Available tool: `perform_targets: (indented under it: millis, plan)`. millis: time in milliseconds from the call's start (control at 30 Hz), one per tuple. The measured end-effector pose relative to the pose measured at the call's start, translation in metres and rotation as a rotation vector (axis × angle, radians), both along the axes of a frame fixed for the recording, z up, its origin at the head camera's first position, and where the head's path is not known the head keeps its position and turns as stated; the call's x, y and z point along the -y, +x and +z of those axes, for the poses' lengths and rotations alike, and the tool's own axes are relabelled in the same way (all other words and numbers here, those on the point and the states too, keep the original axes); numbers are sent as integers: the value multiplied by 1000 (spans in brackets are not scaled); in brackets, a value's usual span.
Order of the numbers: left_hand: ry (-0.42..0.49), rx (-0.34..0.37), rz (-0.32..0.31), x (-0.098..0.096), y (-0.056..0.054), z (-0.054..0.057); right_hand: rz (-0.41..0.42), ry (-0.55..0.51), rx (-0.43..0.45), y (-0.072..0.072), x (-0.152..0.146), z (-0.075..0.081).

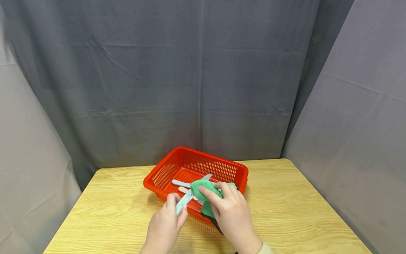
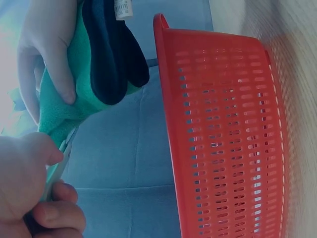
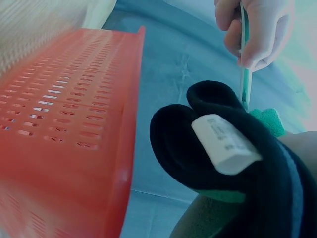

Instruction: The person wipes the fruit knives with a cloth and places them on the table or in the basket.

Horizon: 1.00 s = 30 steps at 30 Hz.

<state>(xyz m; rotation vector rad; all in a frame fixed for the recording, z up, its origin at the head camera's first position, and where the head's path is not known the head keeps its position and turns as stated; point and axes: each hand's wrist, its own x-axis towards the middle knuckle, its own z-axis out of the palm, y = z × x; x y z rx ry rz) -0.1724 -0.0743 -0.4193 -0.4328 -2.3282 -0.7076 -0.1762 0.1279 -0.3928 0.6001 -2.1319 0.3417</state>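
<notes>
My left hand (image 1: pixel 165 223) grips the pale blue handle of a knife (image 1: pixel 185 202) that slants up and to the right over the basket. A green cloth (image 1: pixel 203 187) with a dark edge is folded about the blade. The pointed metal tip (image 1: pixel 207 176) in line with the handle shows past it. With thumb and fingers, my right hand (image 1: pixel 233 211) holds the cloth around the blade, most of which is hidden. In the right wrist view, the cloth's dark underside (image 3: pixel 173 148) and a white label (image 3: pixel 225 144) hang below that hand.
A red slotted basket (image 1: pixel 198 152) stands under and beyond both hands. Inside it lie a knife with a pale blue handle (image 1: pixel 180 183) and a pale pink handle (image 1: pixel 183 189), partly hidden by the hands. The wooden table (image 1: pixel 301 201) meets grey curtains (image 1: pixel 142 88) behind and at both sides.
</notes>
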Motion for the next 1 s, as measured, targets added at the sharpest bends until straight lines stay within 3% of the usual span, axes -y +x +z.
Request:
perform_targets:
  millis: [300,567,1000]
  plan:
    - [-8,9,-20,1,-1,-2,-24,-19,42,-6,-1,-6]
    - [-10,13,-30,2,-1,-3,-49,-63,-10,-13,-8,-7]
    - [0,18,-25,2,-1,-3,-122,-93,4,-18,-19,-4]
